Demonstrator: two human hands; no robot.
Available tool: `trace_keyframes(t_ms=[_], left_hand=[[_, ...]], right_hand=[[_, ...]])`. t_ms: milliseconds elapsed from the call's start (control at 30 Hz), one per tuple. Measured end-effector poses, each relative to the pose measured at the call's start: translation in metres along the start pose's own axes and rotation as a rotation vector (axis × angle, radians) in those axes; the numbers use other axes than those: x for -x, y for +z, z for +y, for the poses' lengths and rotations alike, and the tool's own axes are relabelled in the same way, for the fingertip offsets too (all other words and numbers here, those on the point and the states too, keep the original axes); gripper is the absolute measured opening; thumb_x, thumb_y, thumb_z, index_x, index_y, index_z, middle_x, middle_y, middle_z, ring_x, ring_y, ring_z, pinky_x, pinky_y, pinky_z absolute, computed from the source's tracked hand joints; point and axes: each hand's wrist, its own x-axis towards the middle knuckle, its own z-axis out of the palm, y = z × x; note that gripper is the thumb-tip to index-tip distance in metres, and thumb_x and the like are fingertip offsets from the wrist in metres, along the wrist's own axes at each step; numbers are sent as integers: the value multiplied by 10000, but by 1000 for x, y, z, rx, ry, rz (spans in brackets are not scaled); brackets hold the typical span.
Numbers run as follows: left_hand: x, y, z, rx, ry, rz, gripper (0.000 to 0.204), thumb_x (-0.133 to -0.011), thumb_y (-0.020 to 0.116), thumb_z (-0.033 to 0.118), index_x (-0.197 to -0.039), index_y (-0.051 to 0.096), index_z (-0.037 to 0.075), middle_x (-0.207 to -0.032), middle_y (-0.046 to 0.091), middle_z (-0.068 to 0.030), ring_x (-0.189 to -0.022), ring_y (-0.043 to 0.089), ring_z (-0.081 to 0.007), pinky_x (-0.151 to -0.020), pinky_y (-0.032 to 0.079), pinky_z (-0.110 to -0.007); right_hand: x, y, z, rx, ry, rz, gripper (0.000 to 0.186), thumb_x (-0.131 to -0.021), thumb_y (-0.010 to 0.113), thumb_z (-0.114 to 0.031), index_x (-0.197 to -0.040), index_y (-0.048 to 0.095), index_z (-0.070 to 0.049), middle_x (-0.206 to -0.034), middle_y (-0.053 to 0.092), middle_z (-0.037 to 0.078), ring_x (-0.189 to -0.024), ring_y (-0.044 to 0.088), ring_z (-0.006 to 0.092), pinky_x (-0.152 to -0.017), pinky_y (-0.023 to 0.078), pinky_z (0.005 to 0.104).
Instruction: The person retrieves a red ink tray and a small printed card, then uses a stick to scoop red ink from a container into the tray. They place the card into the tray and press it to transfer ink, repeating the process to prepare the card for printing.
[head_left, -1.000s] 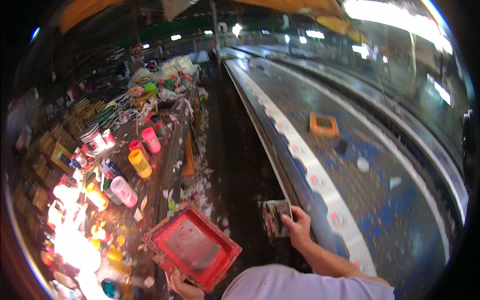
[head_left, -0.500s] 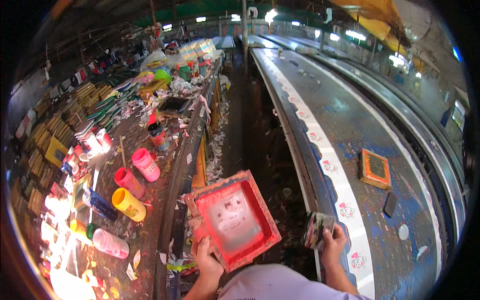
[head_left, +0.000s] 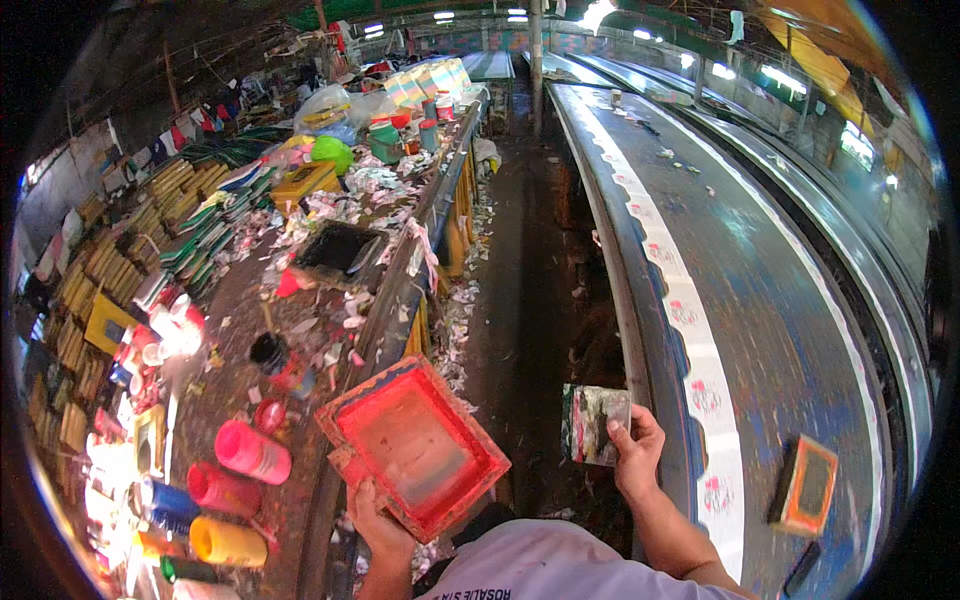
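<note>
My left hand [head_left: 378, 525] grips the lower left edge of a red-stained, box-shaped printing screen frame [head_left: 415, 450], with its thumb over the rim. The frame is tilted above the aisle, its pale mesh smeared red. In my right hand [head_left: 638, 450] is a flat, paint-stained squeegee [head_left: 590, 425], pinched at its right edge. It hangs over the aisle beside the long printing table. On that table runs a white fabric strip [head_left: 690, 340] with repeated pink and red prints, just right of my right hand.
On the left bench stand a pink jar [head_left: 253, 452], a yellow jar [head_left: 228, 542] and a dark-topped jar [head_left: 270, 352]. A black-meshed frame [head_left: 340, 248] lies among paper scraps. A small orange-edged screen [head_left: 806, 485] and a dark flat object [head_left: 802, 568] rest on the right table.
The view has shifted. Relative to my body, the red frame has moved left and its mesh looks redder. My right hand has brought the squeegee away from the fabric strip, over the aisle.
</note>
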Motion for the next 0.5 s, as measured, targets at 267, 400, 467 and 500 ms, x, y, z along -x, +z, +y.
trace_keyframes(t_ms=[267, 400, 467, 500], left_hand=[[-207, 125, -108, 81, 32, -50, 362, -1108, 588, 250, -1388, 654, 32, -1294, 743, -85, -1157, 734, -245, -1019, 573, -412], [-311, 205, -147, -32, 3, -28, 330, -1099, 616, 242, -1364, 673, 52, -1286, 738, -74, -1158, 718, -246, -1018, 566, -426], [-360, 242, -167, 121, -134, 0, 335, -1103, 619, 258, -1358, 675, 49, -1290, 740, -80, -1164, 717, -255, -1021, 566, -432], [-386, 261, -178, 201, -163, -1, 337, -1105, 621, 266, -1355, 676, 47, -1292, 741, -84, -1168, 716, -260, -1023, 566, -435]], right_hand=[[-239, 62, 53, 50, -50, 74, 236, -984, 813, -52, -1207, 771, 13, -1122, 789, 40, -1012, 696, 144, -973, 552, 337], [-331, 63, 72, 94, -68, 124, 216, -983, 802, -47, -1190, 775, 9, -1114, 790, 39, -1020, 695, 141, -978, 551, 334], [-374, 59, 88, 40, -50, 185, 253, -988, 803, -56, -1228, 762, 9, -1143, 787, 48, -1026, 702, 148, -983, 553, 335], [-398, 57, 98, 25, -86, 214, 267, -991, 800, -59, -1244, 756, 12, -1156, 786, 53, -1029, 706, 154, -987, 556, 339]])
